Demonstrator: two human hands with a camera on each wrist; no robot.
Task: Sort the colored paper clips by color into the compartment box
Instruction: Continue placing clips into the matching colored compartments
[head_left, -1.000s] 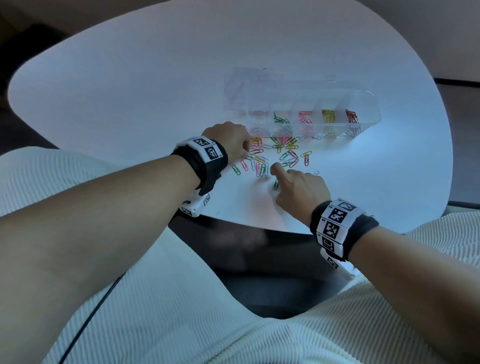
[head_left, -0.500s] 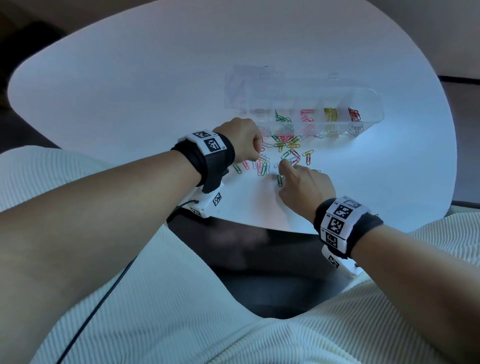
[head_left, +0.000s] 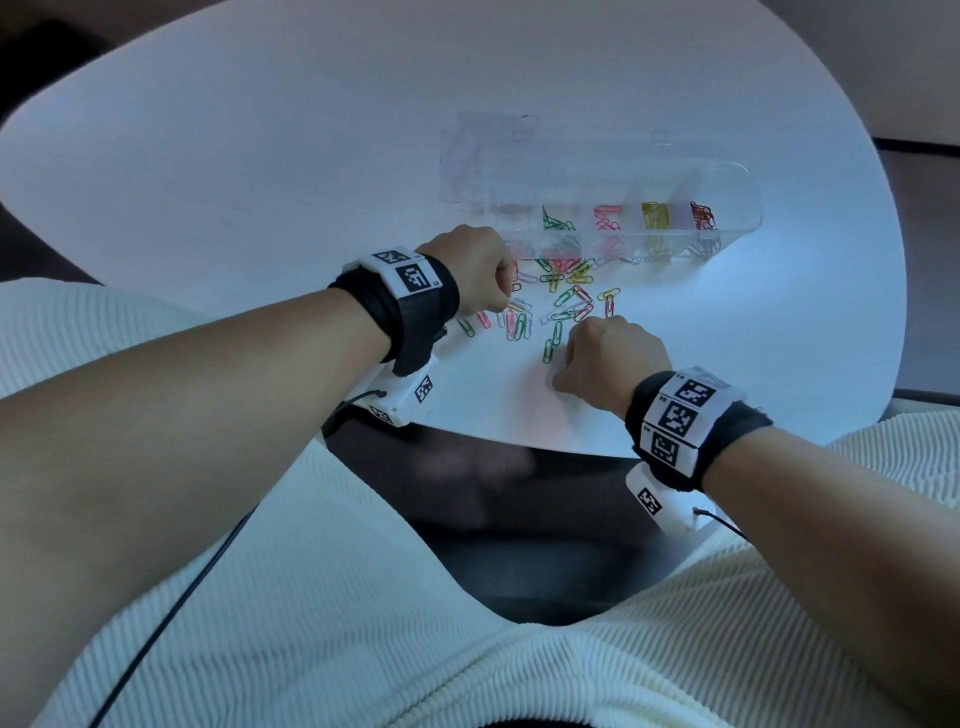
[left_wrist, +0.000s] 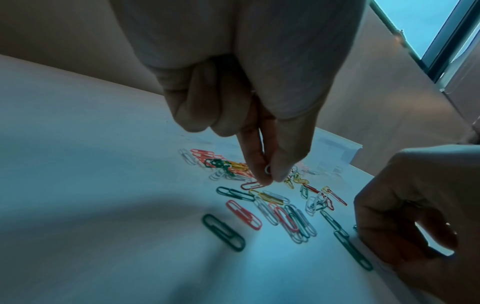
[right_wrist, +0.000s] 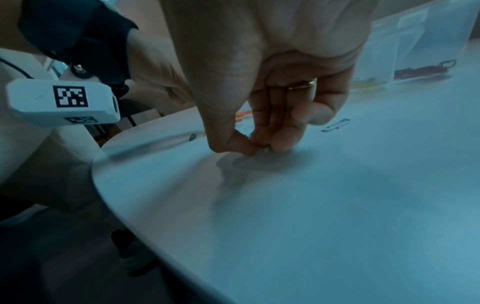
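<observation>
A clear compartment box (head_left: 740, 174) lies at the back of the white table (head_left: 260, 156); its cells hold green (head_left: 553, 222), pink (head_left: 608, 218), yellow (head_left: 655, 214) and red clips (head_left: 702, 215). Several loose coloured clips (head_left: 566, 299) are scattered in front of it. My left hand (head_left: 483, 270) hovers over the pile's left side, and its thumb and forefinger pinch a white clip (left_wrist: 267, 169). My right hand (head_left: 608, 358) is down on the table right of two green clips (head_left: 551, 343). Its fingertips (right_wrist: 281, 144) pinch something small and dark, seemingly a clip, against the tabletop.
The table's curved near edge (head_left: 519, 441) runs just behind my right wrist, with a dark gap and my lap below. One more clip (right_wrist: 336, 125) lies alone beyond my right hand. Bare tabletop spreads to the left and far side.
My right forefinger, stretched out at the green clips before, has curled in to a pinch. My left hand has shifted right over the pile and lifted slightly.
</observation>
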